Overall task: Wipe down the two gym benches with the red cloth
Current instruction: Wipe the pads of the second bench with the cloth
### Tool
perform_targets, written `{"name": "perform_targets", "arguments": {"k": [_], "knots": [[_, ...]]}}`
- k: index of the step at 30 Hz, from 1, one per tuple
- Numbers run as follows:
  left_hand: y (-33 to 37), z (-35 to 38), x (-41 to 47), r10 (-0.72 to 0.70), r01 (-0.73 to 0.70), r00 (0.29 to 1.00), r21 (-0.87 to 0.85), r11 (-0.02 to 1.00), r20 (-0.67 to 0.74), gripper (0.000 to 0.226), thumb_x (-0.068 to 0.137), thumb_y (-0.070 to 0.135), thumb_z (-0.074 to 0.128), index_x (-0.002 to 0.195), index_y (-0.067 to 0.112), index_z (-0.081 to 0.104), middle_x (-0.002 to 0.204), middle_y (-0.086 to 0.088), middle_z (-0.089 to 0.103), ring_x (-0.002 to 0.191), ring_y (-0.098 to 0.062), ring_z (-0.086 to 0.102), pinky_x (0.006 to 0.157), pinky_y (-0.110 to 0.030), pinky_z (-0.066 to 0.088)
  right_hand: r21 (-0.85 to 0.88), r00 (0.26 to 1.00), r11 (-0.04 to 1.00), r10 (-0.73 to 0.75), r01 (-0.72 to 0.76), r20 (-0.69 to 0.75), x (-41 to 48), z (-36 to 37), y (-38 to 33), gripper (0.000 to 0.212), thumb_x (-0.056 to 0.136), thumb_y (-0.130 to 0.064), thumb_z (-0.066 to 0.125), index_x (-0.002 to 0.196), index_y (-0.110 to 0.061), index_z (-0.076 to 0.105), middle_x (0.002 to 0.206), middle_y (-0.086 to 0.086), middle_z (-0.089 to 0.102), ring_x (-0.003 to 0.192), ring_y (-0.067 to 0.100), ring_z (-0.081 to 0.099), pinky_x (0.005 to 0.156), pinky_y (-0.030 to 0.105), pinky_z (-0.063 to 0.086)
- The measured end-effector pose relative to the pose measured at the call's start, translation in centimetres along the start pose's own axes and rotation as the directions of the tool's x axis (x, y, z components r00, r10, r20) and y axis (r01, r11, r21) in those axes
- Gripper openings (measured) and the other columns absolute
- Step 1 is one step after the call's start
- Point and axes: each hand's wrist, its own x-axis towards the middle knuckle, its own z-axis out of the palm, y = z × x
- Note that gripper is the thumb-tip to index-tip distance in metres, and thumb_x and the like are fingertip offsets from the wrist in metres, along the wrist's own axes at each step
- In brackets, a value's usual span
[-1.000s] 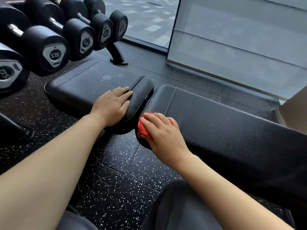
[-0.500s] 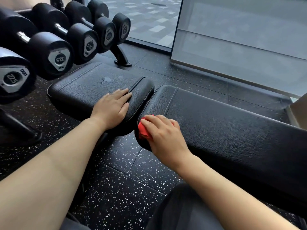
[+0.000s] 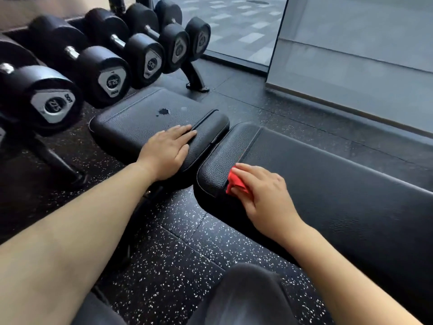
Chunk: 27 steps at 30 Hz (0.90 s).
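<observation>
Lining the far left, black dumbbells [image 3: 100, 73] sat on a rack [image 3: 194, 77]. Beside them the left bench [image 3: 131, 120] carried a small dark wet spot [image 3: 164, 111], and the left hand [image 3: 167, 151] lay flat on its near end, fingers straight. Just to the right, the right hand [image 3: 267, 195] gripped the red cloth [image 3: 236, 184], fingers curled over it, pressing it to the near edge of the right bench [image 3: 339, 184].

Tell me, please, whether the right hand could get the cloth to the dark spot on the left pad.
Probably yes. The spot lies uncovered, just beyond the left hand, which rests flat on the pad; the right hand, holding the cloth, would have to cross above it.
</observation>
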Motion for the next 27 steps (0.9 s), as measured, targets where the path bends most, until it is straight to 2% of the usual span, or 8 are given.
{"name": "perform_targets", "arguments": {"k": [2,4,8,10,13,19,24,27], "knots": [[-0.1,0.0,0.1,0.011,-0.011,1.0,-0.005,1.0,0.012,0.078,0.079,0.051,0.003,0.145,0.023,0.033,0.154,0.001,0.027,0.143,-0.019,0.022,0.114,-0.037,0.019,0.004,0.999,1.0,0.024,-0.024,0.022,1.6,0.1,-0.1,0.05,0.085,-0.049,0.036,0.119,-0.023,0.061,0.128,-0.005,0.059,0.12,0.018,0.052,0.096,0.047,0.038],[-0.1,0.0,0.2,0.009,-0.009,0.999,-0.003,1.0,0.031,0.073,0.083,0.05,0.005,0.147,0.023,0.028,0.156,0.002,0.022,0.144,-0.018,0.019,0.115,-0.037,0.016,-0.007,0.997,0.998,0.058,-0.058,0.051,3.6,0.4,-0.3,0.041,0.089,-0.043,0.043,0.12,-0.021,0.06,0.129,-0.005,0.057,0.122,0.019,0.049,0.1,0.047,0.035],[-0.9,-0.5,0.2,0.058,-0.054,0.99,-0.029,0.998,0.129,0.052,0.1,0.04,0.025,0.149,0.024,0.022,0.158,0.005,0.012,0.146,-0.014,0.009,0.117,-0.038,0.009,-0.016,0.995,0.996,0.092,-0.091,0.027,6.0,1.9,-0.8,0.031,0.093,-0.035,0.047,0.116,-0.021,0.062,0.124,-0.005,0.059,0.117,0.02,0.051,0.097,0.044,0.036],[-2.2,-1.2,-0.1,0.057,-0.044,0.989,-0.098,0.994,0.133,0.058,0.093,0.049,0.023,0.147,0.027,0.026,0.157,0.006,0.015,0.145,-0.012,0.011,0.117,-0.039,0.009,0.045,0.992,0.991,0.123,-0.122,-0.019,6.4,2.1,-1.1,0.034,0.09,-0.04,0.042,0.11,-0.023,0.063,0.117,-0.007,0.063,0.111,0.018,0.055,0.095,0.046,0.04],[-5.2,-2.2,-0.5,0.003,0.007,0.997,-0.138,0.99,0.076,0.068,0.084,0.052,0.019,0.146,0.026,0.03,0.156,0.004,0.02,0.145,-0.013,0.014,0.118,-0.041,0.012,0.234,0.974,0.957,0.199,-0.17,-0.105,7.2,2.2,-1.8,0.022,0.092,-0.03,0.051,0.107,-0.021,0.064,0.109,-0.004,0.067,0.104,0.018,0.061,0.093,0.046,0.044],[-7.8,-2.2,0.6,0.023,-0.016,0.998,-0.115,0.993,0.063,0.055,0.095,0.046,0.028,0.146,0.024,0.032,0.156,0.004,0.022,0.144,-0.014,0.016,0.118,-0.043,0.014,0.387,0.962,0.904,0.243,-0.179,-0.121,10.5,2.9,-4.1,0.023,0.089,-0.036,0.051,0.105,-0.025,0.063,0.102,-0.001,0.07,0.096,0.021,0.065,0.088,0.045,0.049],[-9.5,-2.0,2.8,0.015,-0.01,0.999,-0.113,0.994,0.049,0.068,0.085,0.052,0.02,0.145,0.024,0.033,0.155,0.003,0.025,0.144,-0.016,0.018,0.116,-0.046,0.018,0.271,0.986,0.96,0.104,-0.066,-0.127,13.3,5.2,-5.9,0.03,0.089,-0.035,0.048,0.109,-0.018,0.063,0.11,0.0,0.066,0.106,0.021,0.06,0.093,0.043,0.045],[-11.0,-1.7,4.2,0.0,0.006,0.999,-0.108,0.994,0.049,0.061,0.09,0.05,0.024,0.144,0.024,0.034,0.155,0.002,0.026,0.144,-0.017,0.018,0.116,-0.047,0.018,-0.067,0.99,0.99,0.132,-0.128,0.055,14.1,8.3,-5.8,0.042,0.094,-0.044,0.041,0.129,-0.022,0.05,0.138,0.003,0.048,0.129,0.022,0.04,0.109,0.047,0.027]]}}
